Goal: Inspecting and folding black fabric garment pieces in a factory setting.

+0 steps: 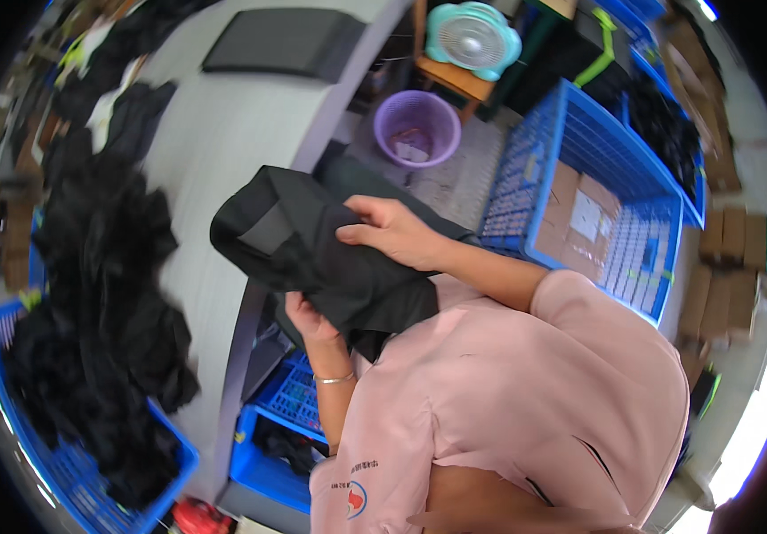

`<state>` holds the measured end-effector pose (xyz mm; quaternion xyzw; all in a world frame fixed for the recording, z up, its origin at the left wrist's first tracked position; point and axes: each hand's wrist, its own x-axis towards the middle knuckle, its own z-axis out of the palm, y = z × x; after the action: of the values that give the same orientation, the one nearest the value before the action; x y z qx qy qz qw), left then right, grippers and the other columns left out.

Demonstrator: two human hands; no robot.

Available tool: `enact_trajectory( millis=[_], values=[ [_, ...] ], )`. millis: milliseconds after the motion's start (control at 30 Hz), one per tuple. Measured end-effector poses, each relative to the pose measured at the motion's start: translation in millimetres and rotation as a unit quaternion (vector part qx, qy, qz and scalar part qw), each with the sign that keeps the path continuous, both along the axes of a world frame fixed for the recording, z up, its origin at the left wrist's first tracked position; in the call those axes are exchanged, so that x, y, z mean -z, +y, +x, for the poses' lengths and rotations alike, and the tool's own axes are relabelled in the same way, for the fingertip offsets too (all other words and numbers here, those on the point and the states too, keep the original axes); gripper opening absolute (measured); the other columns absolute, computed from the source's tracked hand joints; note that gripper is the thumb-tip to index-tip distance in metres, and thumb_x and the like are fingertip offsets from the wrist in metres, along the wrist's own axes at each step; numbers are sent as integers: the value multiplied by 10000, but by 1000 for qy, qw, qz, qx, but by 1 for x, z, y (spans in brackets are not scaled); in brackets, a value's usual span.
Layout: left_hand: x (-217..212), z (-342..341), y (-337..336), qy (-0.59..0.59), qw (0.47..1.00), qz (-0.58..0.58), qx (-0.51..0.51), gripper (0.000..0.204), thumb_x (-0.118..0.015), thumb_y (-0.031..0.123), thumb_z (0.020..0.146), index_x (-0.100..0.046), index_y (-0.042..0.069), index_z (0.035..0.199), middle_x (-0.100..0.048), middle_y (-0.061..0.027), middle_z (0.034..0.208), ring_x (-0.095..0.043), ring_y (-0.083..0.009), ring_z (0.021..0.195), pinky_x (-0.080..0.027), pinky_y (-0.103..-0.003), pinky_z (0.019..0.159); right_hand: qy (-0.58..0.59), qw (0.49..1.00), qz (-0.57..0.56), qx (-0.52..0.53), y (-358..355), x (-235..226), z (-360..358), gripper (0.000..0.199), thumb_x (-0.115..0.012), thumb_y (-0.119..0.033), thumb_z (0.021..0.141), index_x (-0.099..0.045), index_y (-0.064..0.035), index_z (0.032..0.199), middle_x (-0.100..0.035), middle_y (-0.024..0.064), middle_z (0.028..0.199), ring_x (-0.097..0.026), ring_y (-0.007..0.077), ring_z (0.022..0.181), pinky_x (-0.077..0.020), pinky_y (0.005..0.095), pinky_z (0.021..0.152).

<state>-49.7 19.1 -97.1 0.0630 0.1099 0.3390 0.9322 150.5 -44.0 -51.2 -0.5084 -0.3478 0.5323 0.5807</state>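
Both hands grip the black cloth (pixel 312 254) beside the table (pixel 223 133), right hand (pixel 392 233) on top, left hand (pixel 308 319) beneath; a loose grip might drop it.

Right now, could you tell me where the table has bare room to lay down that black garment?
The white table is bare between the folded dark pad at its far end and the black garment in both hands. Its left side is crowded with a heap of black clothing spilling into the blue basket.
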Motion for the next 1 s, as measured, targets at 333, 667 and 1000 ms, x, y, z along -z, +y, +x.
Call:
enact_trajectory(
  millis=[333,667,1000],
  values=[
    [-12,55,-16,308,918,219,120,524,-528,297,1017,-425,-19,1422,-465,-168,1449,-521,-277,1265,-484,-395,985,-182,863,-92,463,-127,104,136,156,-667,-148,872,-570,-42,933,-490,-45,829,-442,66,789,-417,259,706],
    [26,32,-20,430,864,205,163,505,-542,307,1005,-471,-8,1394,-531,-144,1396,-570,-248,1205,-493,-374,942,-197,838,-49,506,-372,99,372,457,-616,-229,966,-518,-15,1357,-681,59,1090,-609,121,950,-476,261,868],
    [44,-24,-11,533,831,163,13,403,-618,255,972,-569,22,1298,-612,-121,1281,-625,-223,1116,-527,-343,887,-212,772,-469,373,-354,252,324,915,-536,-728,835,-401,-69,1455,-507,204,1379,-536,327,1220,-529,427,818]
  ],
)
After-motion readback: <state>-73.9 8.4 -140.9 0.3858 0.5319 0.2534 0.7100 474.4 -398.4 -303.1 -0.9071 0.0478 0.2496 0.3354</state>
